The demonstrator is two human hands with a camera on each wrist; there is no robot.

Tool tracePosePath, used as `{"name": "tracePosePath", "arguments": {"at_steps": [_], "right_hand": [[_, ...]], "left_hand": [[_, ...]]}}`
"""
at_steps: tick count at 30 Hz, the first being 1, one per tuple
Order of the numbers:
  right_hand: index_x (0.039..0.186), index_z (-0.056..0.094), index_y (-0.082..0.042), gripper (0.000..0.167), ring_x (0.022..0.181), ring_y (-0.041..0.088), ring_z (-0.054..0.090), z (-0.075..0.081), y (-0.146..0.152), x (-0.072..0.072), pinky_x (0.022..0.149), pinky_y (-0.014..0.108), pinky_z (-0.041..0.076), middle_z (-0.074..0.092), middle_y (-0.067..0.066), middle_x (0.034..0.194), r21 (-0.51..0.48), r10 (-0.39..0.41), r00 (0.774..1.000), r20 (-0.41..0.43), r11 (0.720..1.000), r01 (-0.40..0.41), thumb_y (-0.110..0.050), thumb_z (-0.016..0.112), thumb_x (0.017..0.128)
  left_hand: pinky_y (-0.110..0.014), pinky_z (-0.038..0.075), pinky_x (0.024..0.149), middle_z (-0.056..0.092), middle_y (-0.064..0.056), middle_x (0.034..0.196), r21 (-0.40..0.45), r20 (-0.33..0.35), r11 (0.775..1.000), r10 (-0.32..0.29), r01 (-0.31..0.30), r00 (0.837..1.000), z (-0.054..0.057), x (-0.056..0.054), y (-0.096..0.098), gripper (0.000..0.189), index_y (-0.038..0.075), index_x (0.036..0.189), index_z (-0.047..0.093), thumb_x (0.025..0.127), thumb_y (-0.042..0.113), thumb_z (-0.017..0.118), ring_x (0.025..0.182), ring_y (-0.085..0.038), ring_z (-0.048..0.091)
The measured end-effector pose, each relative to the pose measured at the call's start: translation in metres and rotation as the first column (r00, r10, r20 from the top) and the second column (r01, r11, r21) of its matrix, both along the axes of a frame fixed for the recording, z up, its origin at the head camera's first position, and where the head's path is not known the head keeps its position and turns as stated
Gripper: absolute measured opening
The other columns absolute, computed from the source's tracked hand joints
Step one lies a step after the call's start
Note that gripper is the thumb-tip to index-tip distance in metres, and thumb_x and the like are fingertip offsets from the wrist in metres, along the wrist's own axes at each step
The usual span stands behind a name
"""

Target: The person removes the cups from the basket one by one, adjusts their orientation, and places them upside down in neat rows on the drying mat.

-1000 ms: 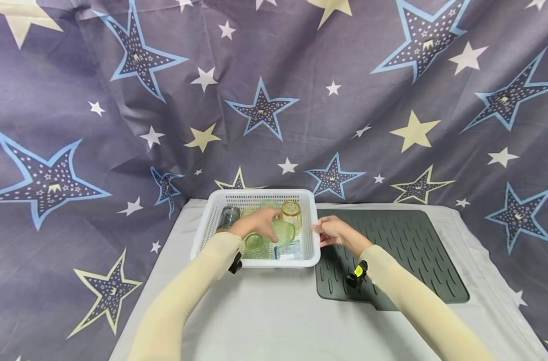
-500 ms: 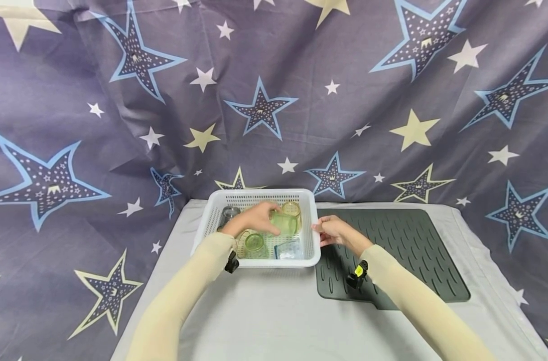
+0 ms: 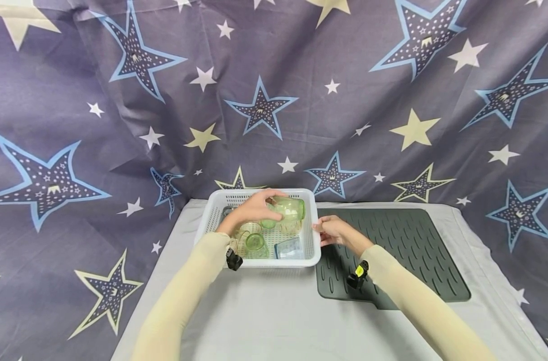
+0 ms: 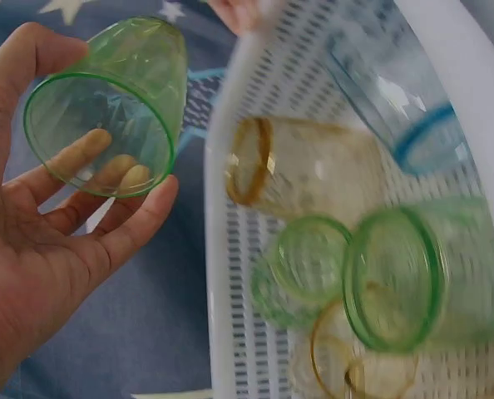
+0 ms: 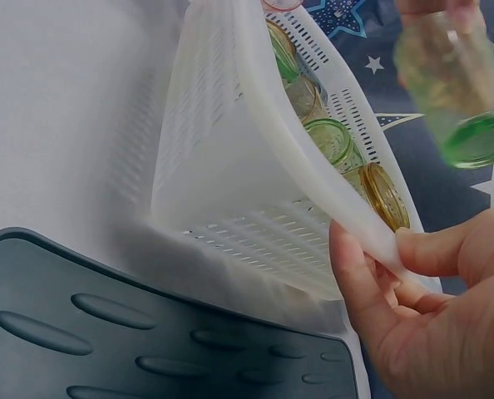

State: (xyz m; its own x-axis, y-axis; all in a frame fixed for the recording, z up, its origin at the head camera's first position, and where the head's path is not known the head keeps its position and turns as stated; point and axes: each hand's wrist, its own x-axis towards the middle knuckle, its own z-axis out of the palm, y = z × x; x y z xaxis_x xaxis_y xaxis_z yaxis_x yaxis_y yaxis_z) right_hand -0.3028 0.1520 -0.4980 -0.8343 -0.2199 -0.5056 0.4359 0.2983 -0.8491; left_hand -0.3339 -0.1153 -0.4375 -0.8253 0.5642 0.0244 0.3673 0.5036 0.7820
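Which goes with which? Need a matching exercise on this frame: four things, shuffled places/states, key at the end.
Column 1
1. left hand
2. right hand
3. blue glass
4. dark mat

Column 2
A. inside the white basket, in its near right corner in the head view
B. on the table, to the right of the white basket in the head view
C. grips a green glass
D. holds the rim of the white basket

Pairs: 1-C, 2-D, 3-A, 4-B
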Motion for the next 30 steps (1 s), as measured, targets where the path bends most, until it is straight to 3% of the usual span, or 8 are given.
{"name": "tracePosePath", "arguments": {"at_steps": [4,10,21,30], "right_hand": [[0.1,0.055,-0.005,0.01,0.064,0.013,0.061,0.001,0.0,0.0,0.06,0.027,0.059,0.061,0.004,0.077,-0.004,0.001,1.0,0.008,1.0,-0.001,-0.014,0.055,0.104],[0.096,0.055,-0.006,0.011,0.063,0.013,0.06,0.003,-0.001,0.001,0.062,0.029,0.06,0.061,0.004,0.077,-0.005,0.005,1.0,-0.002,1.0,-0.005,-0.014,0.055,0.104],[0.091,0.052,-0.007,0.015,0.063,0.014,0.06,-0.003,-0.002,0.001,0.058,0.028,0.058,0.06,0.004,0.077,0.003,-0.009,1.0,-0.004,1.0,0.009,-0.014,0.057,0.104],[0.111,0.057,0.002,0.02,0.064,0.014,0.063,0.003,0.0,0.001,0.069,0.035,0.064,0.063,0.007,0.082,0.094,0.017,0.997,-0.073,0.996,-0.01,-0.015,0.06,0.102]], "left_hand": [[-0.034,0.052,0.095,0.063,-0.01,0.134,0.132,0.021,0.991,-0.002,-0.001,1.0,0.008,0.003,0.004,0.063,0.012,0.138,0.062,0.079,0.013,0.082,0.111,-0.026,0.058],[-0.028,0.051,0.085,0.06,-0.007,0.131,0.325,0.122,0.945,-0.013,-0.028,0.992,0.015,0.004,0.005,0.057,0.011,0.137,0.062,0.083,0.007,0.081,0.105,-0.024,0.056],[-0.027,0.055,0.09,0.06,-0.002,0.124,0.46,0.231,0.879,0.017,-0.125,0.973,0.016,0.008,0.0,0.058,0.008,0.141,0.059,0.085,0.003,0.075,0.106,-0.018,0.059],[-0.026,0.057,0.088,0.06,0.0,0.115,0.522,0.263,0.842,-0.009,-0.135,0.965,0.018,0.013,-0.003,0.056,0.002,0.142,0.056,0.088,0.001,0.07,0.1,-0.013,0.063]]}}
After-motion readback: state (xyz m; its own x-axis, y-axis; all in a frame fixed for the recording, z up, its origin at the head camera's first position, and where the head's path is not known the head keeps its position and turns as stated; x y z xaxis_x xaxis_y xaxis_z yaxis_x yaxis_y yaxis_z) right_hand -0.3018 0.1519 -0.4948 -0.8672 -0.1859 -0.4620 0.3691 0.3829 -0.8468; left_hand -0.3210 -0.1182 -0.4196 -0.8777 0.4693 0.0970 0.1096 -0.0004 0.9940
